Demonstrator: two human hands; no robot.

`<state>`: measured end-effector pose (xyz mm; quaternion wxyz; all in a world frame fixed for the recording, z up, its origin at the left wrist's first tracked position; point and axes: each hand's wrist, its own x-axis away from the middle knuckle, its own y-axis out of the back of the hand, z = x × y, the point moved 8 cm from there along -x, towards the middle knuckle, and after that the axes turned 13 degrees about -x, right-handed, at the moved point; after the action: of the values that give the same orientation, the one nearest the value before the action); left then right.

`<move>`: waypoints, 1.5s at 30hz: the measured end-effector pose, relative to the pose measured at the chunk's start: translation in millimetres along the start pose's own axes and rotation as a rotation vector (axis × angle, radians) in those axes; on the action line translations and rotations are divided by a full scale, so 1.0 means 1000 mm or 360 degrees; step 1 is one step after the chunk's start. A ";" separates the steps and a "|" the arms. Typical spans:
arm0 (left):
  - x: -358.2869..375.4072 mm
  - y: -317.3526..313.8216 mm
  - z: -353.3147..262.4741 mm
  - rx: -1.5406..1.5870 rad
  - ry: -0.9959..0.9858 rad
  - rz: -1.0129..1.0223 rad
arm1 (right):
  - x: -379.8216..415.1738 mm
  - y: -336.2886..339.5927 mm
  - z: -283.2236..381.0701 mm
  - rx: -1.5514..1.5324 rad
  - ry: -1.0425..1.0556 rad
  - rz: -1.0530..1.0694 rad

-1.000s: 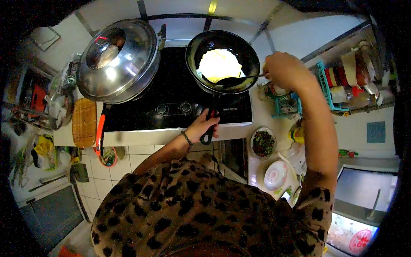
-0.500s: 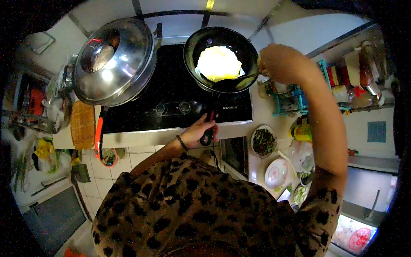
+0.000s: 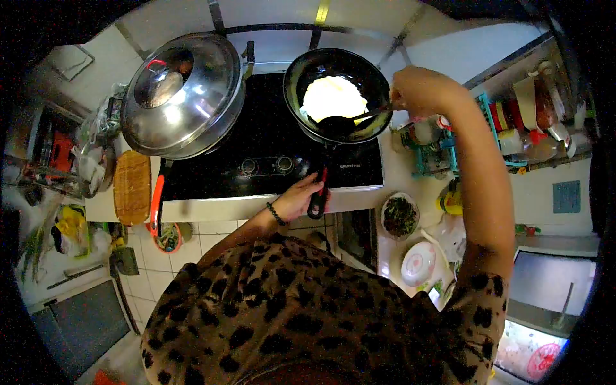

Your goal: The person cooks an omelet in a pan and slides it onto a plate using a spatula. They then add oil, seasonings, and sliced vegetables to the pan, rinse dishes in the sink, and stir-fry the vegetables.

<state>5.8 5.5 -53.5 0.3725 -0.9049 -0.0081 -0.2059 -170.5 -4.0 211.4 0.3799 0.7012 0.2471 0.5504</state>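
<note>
My left hand (image 3: 301, 197) is closed round the black and red handle (image 3: 317, 200) of a dark wok (image 3: 295, 83), which rests on the right side of the black stove. A pale yellow, brightly lit round of food (image 3: 332, 97) lies inside the wok. From the wok's right side my right hand (image 3: 414, 93) grips a black spatula (image 3: 369, 114); its blade is at the lower edge of the food. How far the blade reaches under the food cannot be made out.
A large lidded steel pot (image 3: 186, 102) stands on the stove's left. Left of the stove are a wooden cutting board (image 3: 133, 186) and a red-handled tool (image 3: 157, 196). At right are a bowl of dark greens (image 3: 400, 215), a white plate (image 3: 418, 263) and a shelf of jars and bottles (image 3: 513, 122).
The whole view has shifted slightly, moving the stove and pots right and down. The spatula's blade sits a little differently against the food. Both hands keep their grips.
</note>
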 end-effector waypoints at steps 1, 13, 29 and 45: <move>0.001 0.000 0.001 0.0035 0.0004 -0.0002 | 0.002 0.003 0.003 0.0005 0.0003 0.0003; 0.001 0.001 0.003 -0.0019 -0.0006 0.0092 | -0.026 0.003 0.010 -0.0734 -0.0038 -0.0097; 0.000 0.007 0.008 0.0096 0.0051 0.0120 | -0.013 0.005 -0.025 -0.0782 -0.0175 -0.0246; 0.000 0.004 0.011 0.0156 0.0103 0.0095 | 0.048 0.010 0.004 -0.0186 -0.0351 -0.0309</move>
<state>10.8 10.0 -62.9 0.4224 -0.8783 0.0209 -0.2231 -153.9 25.9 246.7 0.4965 0.7069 0.2381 0.4441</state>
